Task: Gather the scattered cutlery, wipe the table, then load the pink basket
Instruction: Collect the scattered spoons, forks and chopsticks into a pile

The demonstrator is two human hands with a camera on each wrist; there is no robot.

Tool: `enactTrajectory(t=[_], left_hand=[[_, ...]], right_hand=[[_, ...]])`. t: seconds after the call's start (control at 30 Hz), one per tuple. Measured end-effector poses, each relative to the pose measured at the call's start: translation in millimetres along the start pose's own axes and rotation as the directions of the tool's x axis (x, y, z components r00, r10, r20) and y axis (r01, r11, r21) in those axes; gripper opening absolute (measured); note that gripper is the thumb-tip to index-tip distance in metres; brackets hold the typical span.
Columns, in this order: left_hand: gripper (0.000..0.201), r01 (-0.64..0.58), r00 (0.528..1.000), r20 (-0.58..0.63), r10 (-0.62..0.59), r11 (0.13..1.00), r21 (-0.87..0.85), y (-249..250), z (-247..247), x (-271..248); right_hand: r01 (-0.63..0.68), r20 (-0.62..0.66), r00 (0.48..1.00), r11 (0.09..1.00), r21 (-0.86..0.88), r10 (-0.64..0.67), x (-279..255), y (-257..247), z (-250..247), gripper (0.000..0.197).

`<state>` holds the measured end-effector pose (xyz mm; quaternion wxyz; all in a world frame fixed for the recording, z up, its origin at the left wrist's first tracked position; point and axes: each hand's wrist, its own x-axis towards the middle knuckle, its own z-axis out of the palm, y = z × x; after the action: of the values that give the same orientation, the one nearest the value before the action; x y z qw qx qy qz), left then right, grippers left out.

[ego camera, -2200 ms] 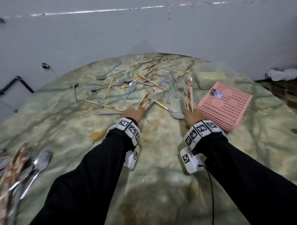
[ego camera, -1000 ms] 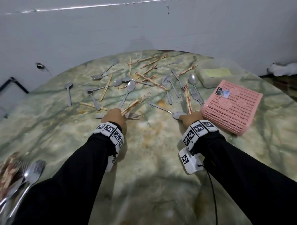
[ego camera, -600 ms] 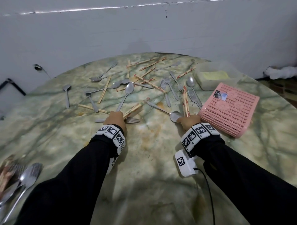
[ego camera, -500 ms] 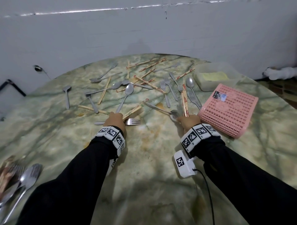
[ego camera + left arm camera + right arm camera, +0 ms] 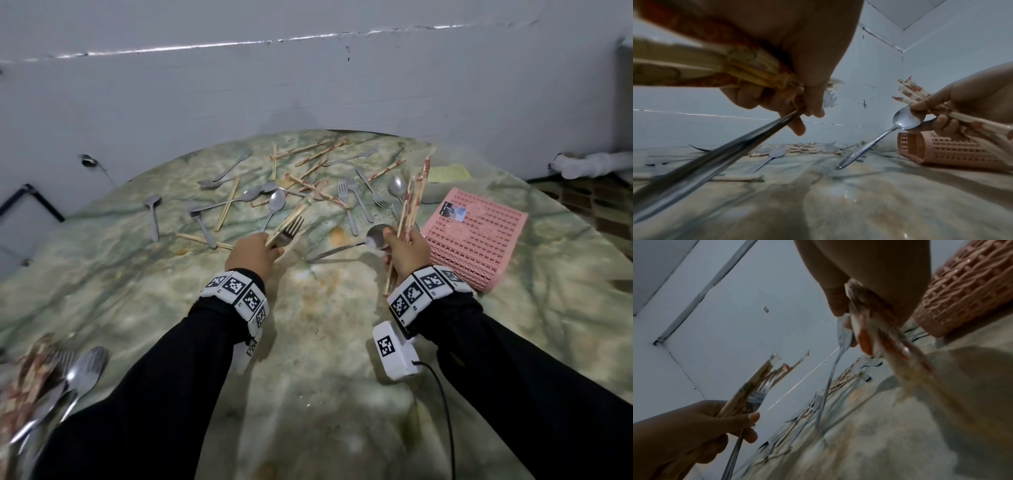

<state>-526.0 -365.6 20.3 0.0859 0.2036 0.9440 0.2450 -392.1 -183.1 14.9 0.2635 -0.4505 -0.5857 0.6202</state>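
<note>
My left hand [image 5: 255,251] grips a steel fork [image 5: 289,232] together with a bundle of chopsticks [image 5: 740,65], lifted above the marble table [image 5: 308,359]. My right hand [image 5: 404,250] holds a bundle of wrapped chopsticks [image 5: 412,198] pointing up and pinches a spoon [image 5: 375,236] by its bowl, handle hanging left. The pink basket [image 5: 476,236] lies upside down just right of that hand. Several spoons, forks and chopsticks [image 5: 308,185] lie scattered on the far half of the table.
A heap of gathered spoons and chopsticks [image 5: 51,383] lies at the near left edge. A clear container with a yellow cloth [image 5: 445,178] sits behind the basket. A white wall [image 5: 308,85] stands close behind the table.
Both hands have lifted off the table. The left picked up the fork along with its chopsticks; the right raised its chopstick bundle upright and took up the spoon.
</note>
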Motion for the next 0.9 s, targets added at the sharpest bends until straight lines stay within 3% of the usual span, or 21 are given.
enactTrajectory(t=[0.17, 0.3, 0.5, 0.63, 0.77, 0.9], left_hand=[[0.02, -0.044, 0.999, -0.035, 0.039, 0.986, -0.163, 4.1, -22.2, -26.8], [0.021, -0.016, 0.999, -0.036, 0.003, 0.924, -0.382, 1.7, -36.3, -49.0], [0.023, -0.018, 1.0, -0.025, 0.008, 0.899, -0.438, -6.2, -61.0, -88.1], [0.017, 0.06, 0.998, 0.033, -0.051, 0.757, -0.651, -22.6, -69.2, -125.2], [0.025, 0.19, 0.981, 0.153, -0.118, 0.735, -0.65, -57.1, -74.2, -161.4], [0.025, 0.267, 0.962, 0.228, -0.151, 0.699, -0.664, -91.6, -83.0, -194.3]], right_hand=[[-0.035, -0.008, 0.999, 0.997, 0.076, 0.035, -17.2, -11.4, -5.5, 0.018], [-0.103, 0.008, 0.995, 0.992, 0.069, 0.102, -42.3, -22.8, -5.9, 0.026], [-0.194, 0.206, 0.965, 0.969, 0.155, 0.16, -98.7, -24.0, 8.2, 0.023], [-0.196, 0.341, 0.93, 0.972, 0.132, 0.141, -151.1, -14.0, 17.0, 0.025], [-0.28, 0.398, 0.893, 0.951, 0.132, 0.208, -203.4, 1.7, 33.0, 0.026], [-0.255, 0.438, 0.876, 0.964, 0.068, 0.201, -246.7, 12.7, 56.6, 0.023]])
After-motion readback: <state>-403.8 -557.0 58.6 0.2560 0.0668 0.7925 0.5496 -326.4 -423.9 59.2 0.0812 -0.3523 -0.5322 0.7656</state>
